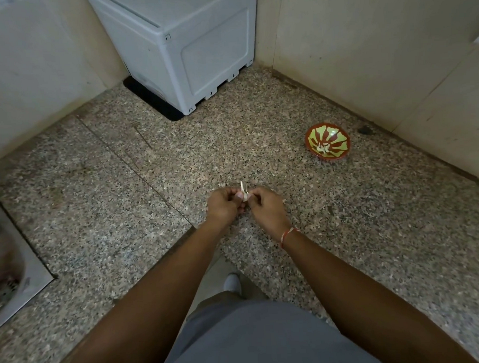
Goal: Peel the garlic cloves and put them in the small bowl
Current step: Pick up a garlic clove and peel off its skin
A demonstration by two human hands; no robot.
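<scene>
Speckled stone counter (pixel 343 218) across the whole view, the landmark for all else. At the counter's far edge, a grey appliance (pixel 179 47) on a black mat (pixel 148 99). At the counter's left edge, part of a steel sink (pixel 15 259). Toward the counter's far right corner, a small bowl (pixel 327 141), red and green, with a few pale bits inside, likely peeled cloves.

Over the counter's middle, near its front edge: left hand (pixel 223 203) and right hand (pixel 266 204) drawn close together, fingertips of both pinching one garlic clove (pixel 244 195), a strip of papery skin (pixel 242 186) sticking up from it. Peeling seemingly under way.

Risks from here: clove small and slick once bared, so too hard a tug on the skin could pop it loose, off the counter's front edge to the floor. Bowl well apart from the hands, so a loose pinch on the way over could drop the clove short. Skin flakes could ride along into the bowl.
</scene>
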